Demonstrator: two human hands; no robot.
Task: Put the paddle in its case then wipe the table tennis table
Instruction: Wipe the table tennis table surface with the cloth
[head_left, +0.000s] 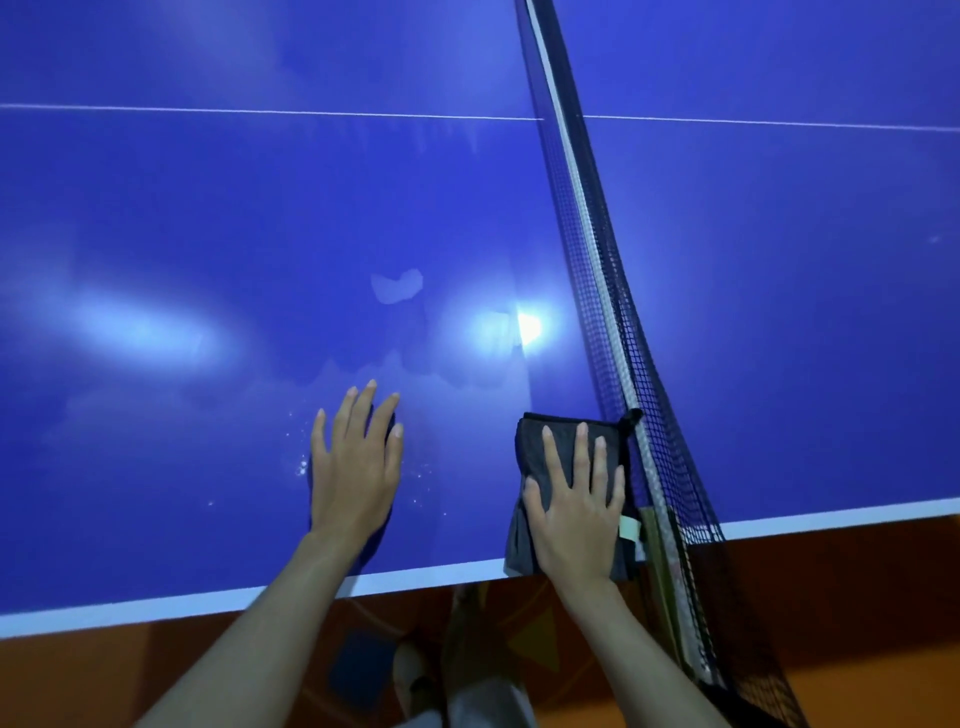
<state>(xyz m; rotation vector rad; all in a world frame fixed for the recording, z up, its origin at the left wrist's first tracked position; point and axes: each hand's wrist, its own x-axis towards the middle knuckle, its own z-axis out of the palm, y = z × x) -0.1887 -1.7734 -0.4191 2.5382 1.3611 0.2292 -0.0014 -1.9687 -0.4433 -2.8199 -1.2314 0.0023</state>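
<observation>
The blue table tennis table fills the view, its white near edge running below my hands. My right hand lies flat with straight fingers on a folded dark grey cloth near the table's edge, just left of the net. My left hand rests flat on the bare surface with fingers spread, to the left of the cloth. Damp wipe marks and small white specks show around my left hand. No paddle or case is in view.
The black net with a white top band runs from the top centre down to its clamp at the table's edge, right beside the cloth. An orange floor lies below the table. Bright light reflections sit on the surface.
</observation>
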